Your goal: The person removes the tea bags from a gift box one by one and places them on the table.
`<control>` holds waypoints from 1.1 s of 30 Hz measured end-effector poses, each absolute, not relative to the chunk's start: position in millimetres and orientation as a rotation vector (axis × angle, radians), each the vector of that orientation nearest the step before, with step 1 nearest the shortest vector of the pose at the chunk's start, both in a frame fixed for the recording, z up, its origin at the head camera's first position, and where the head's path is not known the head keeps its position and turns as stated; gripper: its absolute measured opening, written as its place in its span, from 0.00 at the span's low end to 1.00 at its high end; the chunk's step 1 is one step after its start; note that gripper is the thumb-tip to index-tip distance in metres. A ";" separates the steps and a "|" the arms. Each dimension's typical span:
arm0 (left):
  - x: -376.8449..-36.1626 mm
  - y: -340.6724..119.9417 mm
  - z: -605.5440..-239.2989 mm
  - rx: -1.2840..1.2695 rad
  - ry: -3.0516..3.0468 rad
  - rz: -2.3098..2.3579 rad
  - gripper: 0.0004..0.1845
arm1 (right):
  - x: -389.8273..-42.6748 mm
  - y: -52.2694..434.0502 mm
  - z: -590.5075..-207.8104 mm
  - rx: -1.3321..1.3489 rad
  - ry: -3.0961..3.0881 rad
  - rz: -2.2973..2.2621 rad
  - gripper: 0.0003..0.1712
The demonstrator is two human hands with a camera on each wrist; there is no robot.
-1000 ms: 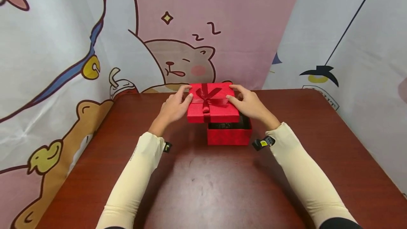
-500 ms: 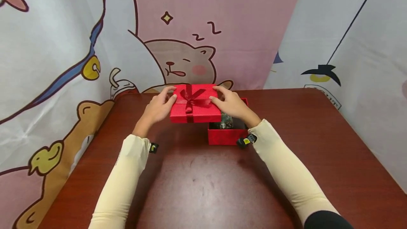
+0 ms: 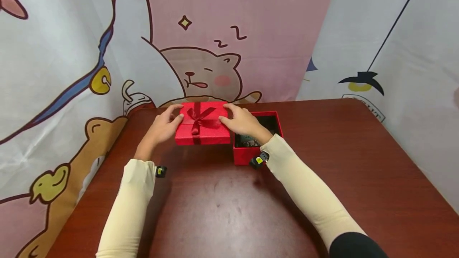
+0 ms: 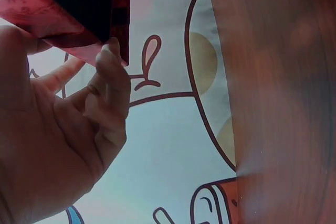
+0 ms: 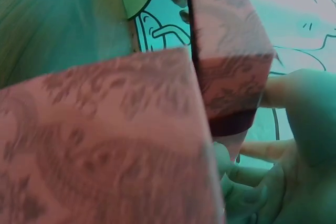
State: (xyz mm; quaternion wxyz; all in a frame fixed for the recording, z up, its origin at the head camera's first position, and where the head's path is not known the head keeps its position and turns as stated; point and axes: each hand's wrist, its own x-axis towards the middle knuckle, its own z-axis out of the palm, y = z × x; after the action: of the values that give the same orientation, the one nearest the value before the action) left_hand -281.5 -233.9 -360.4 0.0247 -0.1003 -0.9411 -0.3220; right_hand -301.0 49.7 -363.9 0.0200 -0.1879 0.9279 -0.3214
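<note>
Where right hand (image 3: 241,123) crosses, box (image 3: 267,119) contents hidden, lid (image 3: 202,129) raised

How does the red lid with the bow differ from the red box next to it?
The lid is shallow and carries a dark red ribbon bow; the box is deeper and plain. The lid is gripped by the left hand and right hand, left of the box; the box sits open on the table. Both are red and patterned.

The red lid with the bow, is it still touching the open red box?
Apart. The head view shows the lid held by both hands left of the box, with dark table between their near edges.
</note>
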 end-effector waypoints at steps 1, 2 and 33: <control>-282.5 -235.7 -361.4 -0.304 -2.910 -1.014 0.26 | -301.7 47.1 -362.7 -0.580 2.882 -0.976 0.36; -283.4 -237.3 -362.0 -0.300 -2.911 -1.023 0.26 | -302.2 44.6 -361.4 -0.580 2.882 -0.959 0.36; -298.4 -252.2 -397.8 0.070 -3.065 -0.918 0.27 | -324.3 -17.3 -374.6 -0.337 2.578 -0.779 0.18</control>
State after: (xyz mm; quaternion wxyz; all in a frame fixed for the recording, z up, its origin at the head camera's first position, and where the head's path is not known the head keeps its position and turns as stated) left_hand -298.4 -252.2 -397.8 -0.0295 0.0220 -0.9573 -0.2868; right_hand -324.3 -17.3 -374.6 0.2119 -0.1215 0.9283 -0.2804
